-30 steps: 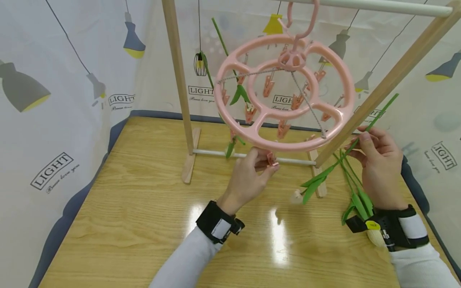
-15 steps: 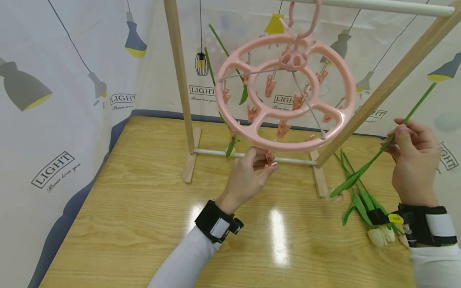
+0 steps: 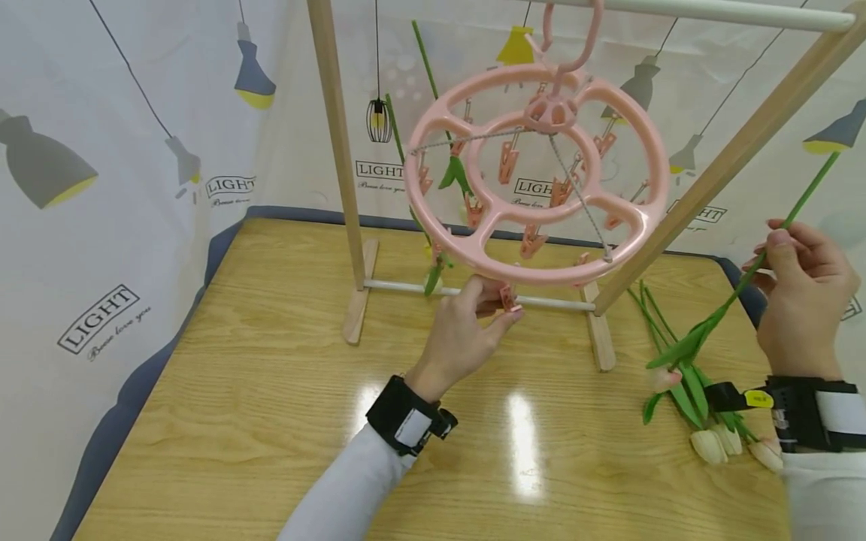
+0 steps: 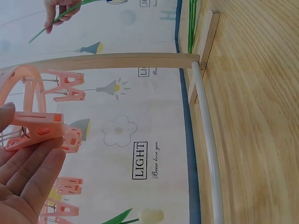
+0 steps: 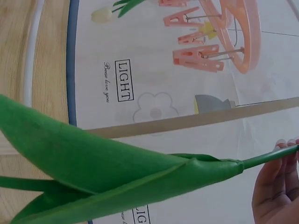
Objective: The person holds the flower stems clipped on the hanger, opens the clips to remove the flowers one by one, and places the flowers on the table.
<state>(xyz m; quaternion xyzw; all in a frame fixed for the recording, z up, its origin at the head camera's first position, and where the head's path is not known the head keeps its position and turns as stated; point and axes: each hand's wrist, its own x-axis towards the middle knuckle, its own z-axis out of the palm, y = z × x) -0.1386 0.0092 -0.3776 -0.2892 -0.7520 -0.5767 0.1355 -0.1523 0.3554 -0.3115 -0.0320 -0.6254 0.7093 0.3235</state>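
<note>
Slanting tulip, green-leaved, pinkish-bloomed

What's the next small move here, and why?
Probably bring the tulip across to the clip: the left hand pinches that clip, the right hand holds the tulip off to the side, and other tulips hang from the pink hanger.

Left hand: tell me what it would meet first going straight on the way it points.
Beyond the pink clip it pinches, the left hand would probably meet the near rim of the pink hanger first; depth is unclear, so it might pass beneath.
</note>
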